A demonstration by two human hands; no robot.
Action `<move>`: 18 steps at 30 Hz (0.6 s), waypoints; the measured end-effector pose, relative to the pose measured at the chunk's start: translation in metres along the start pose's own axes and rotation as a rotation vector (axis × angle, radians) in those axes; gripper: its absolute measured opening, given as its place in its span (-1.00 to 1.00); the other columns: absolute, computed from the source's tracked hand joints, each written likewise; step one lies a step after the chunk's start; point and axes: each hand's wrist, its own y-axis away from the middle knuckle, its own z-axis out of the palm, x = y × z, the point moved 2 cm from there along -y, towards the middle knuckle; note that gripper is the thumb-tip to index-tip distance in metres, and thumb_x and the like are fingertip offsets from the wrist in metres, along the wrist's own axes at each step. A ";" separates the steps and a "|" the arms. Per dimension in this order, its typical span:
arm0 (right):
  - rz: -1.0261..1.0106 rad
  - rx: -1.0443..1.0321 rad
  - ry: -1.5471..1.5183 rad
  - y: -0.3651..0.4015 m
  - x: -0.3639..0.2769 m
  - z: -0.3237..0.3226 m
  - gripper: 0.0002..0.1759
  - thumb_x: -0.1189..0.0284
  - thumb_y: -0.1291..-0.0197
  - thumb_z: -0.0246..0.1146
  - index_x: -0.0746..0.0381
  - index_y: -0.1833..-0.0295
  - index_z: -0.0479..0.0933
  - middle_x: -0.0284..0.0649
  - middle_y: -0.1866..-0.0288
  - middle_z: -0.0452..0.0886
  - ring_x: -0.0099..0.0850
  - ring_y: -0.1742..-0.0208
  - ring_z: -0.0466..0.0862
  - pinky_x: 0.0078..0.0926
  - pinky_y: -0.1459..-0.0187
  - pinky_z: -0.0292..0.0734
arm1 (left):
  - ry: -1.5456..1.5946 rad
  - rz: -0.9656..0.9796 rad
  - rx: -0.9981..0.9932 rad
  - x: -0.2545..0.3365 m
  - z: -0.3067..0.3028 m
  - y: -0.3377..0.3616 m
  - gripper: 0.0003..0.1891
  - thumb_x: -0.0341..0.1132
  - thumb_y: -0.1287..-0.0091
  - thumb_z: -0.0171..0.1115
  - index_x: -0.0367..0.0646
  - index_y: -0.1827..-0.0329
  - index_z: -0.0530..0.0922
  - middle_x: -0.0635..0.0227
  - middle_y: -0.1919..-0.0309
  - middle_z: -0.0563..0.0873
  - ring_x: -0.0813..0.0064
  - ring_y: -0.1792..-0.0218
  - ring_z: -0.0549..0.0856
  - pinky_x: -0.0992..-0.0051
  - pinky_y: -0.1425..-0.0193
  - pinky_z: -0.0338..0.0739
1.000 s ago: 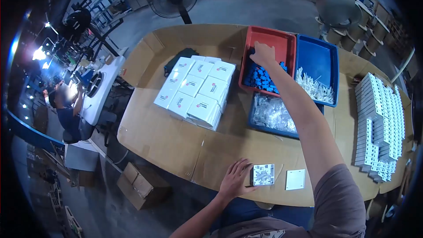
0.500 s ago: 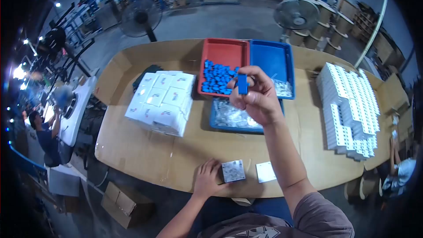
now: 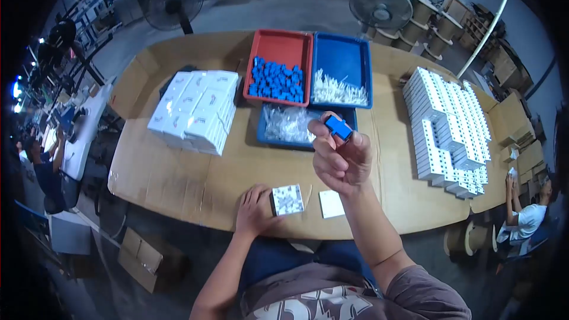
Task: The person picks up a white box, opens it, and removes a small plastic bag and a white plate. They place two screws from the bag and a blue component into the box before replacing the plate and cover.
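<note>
Pinched between the thumb and fingers of my right hand (image 3: 344, 157) is a small blue plastic adapter (image 3: 338, 127), raised above the table. My left hand (image 3: 253, 210) lies on the cardboard surface with its fingers out, next to the left side of a small square white box (image 3: 288, 200) with grey parts or markings on top. To the right of that box lies a flat white square piece (image 3: 331, 204), partly behind my right forearm. A red tray (image 3: 283, 41) holds many similar blue adapters (image 3: 277, 80).
A blue tray (image 3: 342, 53) holds thin white pieces; another blue tray (image 3: 267, 136) holds clear plastic bags. Wrapped white boxes (image 3: 195, 106) are stacked left, white boxes (image 3: 444, 130) right. Fans (image 3: 380, 6) stand beyond the table. One person (image 3: 530, 216) sits right, another (image 3: 44, 166) left.
My right hand has drawn back from over the trays toward me, and the blue adapter in it has turned. The view has shifted, while my left hand stays by the box.
</note>
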 end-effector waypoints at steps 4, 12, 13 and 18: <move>0.001 0.012 -0.152 0.032 0.028 -0.002 -0.40 0.30 -0.41 0.32 0.38 -0.42 0.38 -0.07 -0.08 0.50 -0.58 0.36 0.51 -0.65 0.51 0.56 | 0.043 0.064 0.079 -0.003 0.003 0.000 -0.13 0.08 0.01 0.64 -0.17 -0.35 0.56 0.16 -0.35 0.56 0.08 -0.45 0.49 0.07 -0.56 0.32; 0.003 0.399 -0.004 0.066 0.043 -0.015 -0.45 0.19 -0.64 0.10 0.33 -0.51 0.35 0.01 -0.19 0.58 -0.58 0.32 0.51 -0.70 0.38 0.64 | 0.040 0.036 0.048 -0.007 0.006 -0.001 -0.12 0.07 0.04 0.65 -0.18 -0.34 0.56 0.17 -0.36 0.55 0.07 -0.46 0.48 0.07 -0.55 0.33; 0.002 0.465 0.064 0.064 0.046 -0.019 -0.48 0.19 -0.62 0.14 0.36 -0.44 0.43 0.04 -0.26 0.60 -0.48 0.17 0.68 -0.67 0.21 0.74 | 0.038 0.005 0.023 -0.005 0.004 -0.001 -0.10 0.07 0.05 0.65 -0.15 -0.37 0.54 0.19 -0.37 0.54 0.10 -0.47 0.47 0.08 -0.57 0.32; 0.134 0.666 0.393 0.092 0.053 -0.100 -0.59 0.30 -0.58 0.22 0.41 -0.29 0.55 0.05 -0.20 0.65 -0.29 -0.09 0.80 -0.49 -0.10 0.77 | 0.014 -0.022 -0.015 -0.010 0.006 0.002 -0.09 0.13 -0.04 0.60 -0.12 -0.43 0.49 0.21 -0.40 0.51 0.13 -0.52 0.43 0.09 -0.59 0.30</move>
